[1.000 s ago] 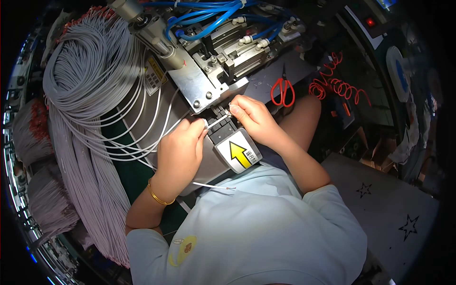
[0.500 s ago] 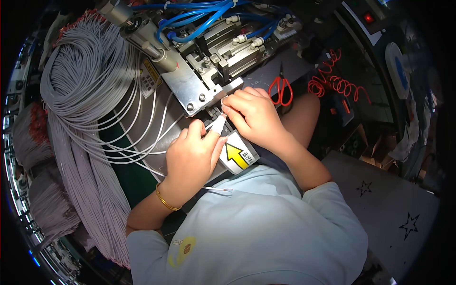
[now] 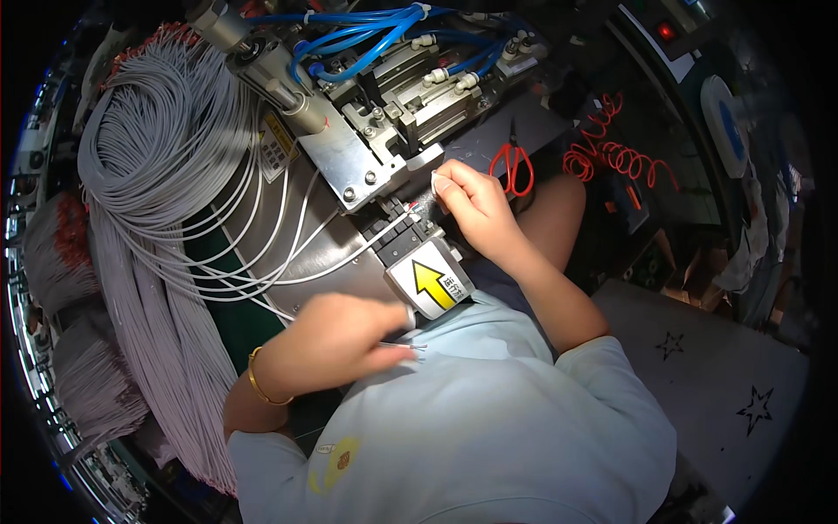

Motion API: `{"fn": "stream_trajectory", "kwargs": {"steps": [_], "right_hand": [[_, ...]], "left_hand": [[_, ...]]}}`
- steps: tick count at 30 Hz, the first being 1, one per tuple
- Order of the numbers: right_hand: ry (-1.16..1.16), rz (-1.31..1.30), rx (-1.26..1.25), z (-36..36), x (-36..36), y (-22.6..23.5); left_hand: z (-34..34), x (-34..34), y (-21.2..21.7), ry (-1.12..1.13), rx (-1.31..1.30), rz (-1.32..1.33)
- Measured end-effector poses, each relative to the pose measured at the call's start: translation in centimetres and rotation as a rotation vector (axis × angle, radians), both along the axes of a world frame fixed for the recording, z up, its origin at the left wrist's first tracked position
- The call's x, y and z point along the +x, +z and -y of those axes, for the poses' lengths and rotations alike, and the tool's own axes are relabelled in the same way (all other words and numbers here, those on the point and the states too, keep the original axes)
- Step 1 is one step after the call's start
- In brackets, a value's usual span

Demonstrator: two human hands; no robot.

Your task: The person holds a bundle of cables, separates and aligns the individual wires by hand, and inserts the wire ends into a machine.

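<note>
My left hand (image 3: 336, 339), blurred by motion, is low beside the arrow-marked block, thumb and forefinger apart. Between them lies the stripped end of a white cable (image 3: 403, 346) with thin wires; I see no grip on it. A white cover shows on the forefinger tip. My right hand (image 3: 476, 210) is closed, fingers curled and thumb pressed in, at the front right of the machine (image 3: 345, 162); whatever it may hold is hidden. Another white cable (image 3: 353, 254) runs into the black fixture (image 3: 403, 243), behind the white block with a yellow arrow (image 3: 429, 284).
A large coil of grey cables (image 3: 144, 140) lies at the left, its strands hanging toward me. Red-handled scissors (image 3: 513, 168) rest right of the machine, near a red coiled hose (image 3: 615, 153). Blue air tubes (image 3: 375, 39) cross the machine's top.
My left hand has left the fixture and moved down toward me, beside the loose cable end. My right hand has drawn slightly right, away from the fixture, where a cable now shows.
</note>
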State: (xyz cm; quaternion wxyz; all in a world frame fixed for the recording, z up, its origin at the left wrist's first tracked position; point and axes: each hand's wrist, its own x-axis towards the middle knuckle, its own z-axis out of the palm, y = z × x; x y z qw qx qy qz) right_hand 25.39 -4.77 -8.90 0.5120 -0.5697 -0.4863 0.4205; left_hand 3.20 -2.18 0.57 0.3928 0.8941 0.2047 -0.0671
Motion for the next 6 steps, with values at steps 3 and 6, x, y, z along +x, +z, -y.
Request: {"fn": "stream_trajectory", "kwargs": {"steps": [3,6], "right_hand": [[0.003,0.044,0.067,0.5,-0.3,0.7],[0.087,0.350,0.425,0.3,-0.4,1.3]], "left_hand": [[-0.3,-0.4,-0.8,-0.084,-0.062,-0.022],[-1.8,0.3,-1.5,0.409,-0.161,0.187]]}}
